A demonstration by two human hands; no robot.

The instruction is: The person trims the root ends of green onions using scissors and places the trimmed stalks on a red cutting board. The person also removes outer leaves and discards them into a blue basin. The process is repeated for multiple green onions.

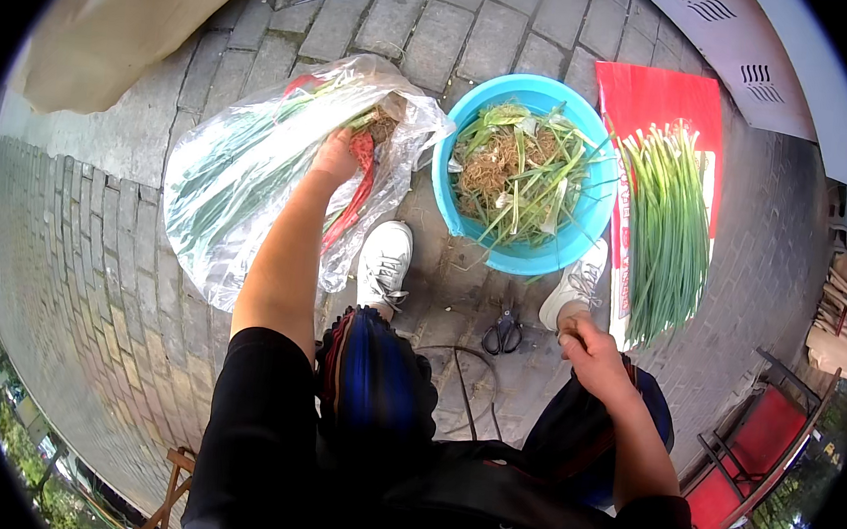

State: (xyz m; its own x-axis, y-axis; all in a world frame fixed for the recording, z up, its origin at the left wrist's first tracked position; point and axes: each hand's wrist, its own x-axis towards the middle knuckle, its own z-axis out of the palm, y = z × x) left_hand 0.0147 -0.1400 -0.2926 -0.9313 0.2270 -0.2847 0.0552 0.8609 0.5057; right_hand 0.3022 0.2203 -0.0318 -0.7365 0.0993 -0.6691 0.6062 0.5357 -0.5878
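My left hand reaches in at the mouth of a clear plastic bag, at the root end of the green onions inside it. Its fingertips are partly hidden, so its grip on the stalks is unclear. A red strip trails out beside that hand. Over my right knee, my right hand is loosely closed, with nothing visible in it. A turquoise plastic basin between the two sides holds roots and stripped leaves. Trimmed green onions lie in a neat row at the right.
Black-handled scissors lie on the paving between my white shoes. Under the trimmed onions is a red and white sheet. A vented white cabinet stands at the far right, a red-seated chair at the near right.
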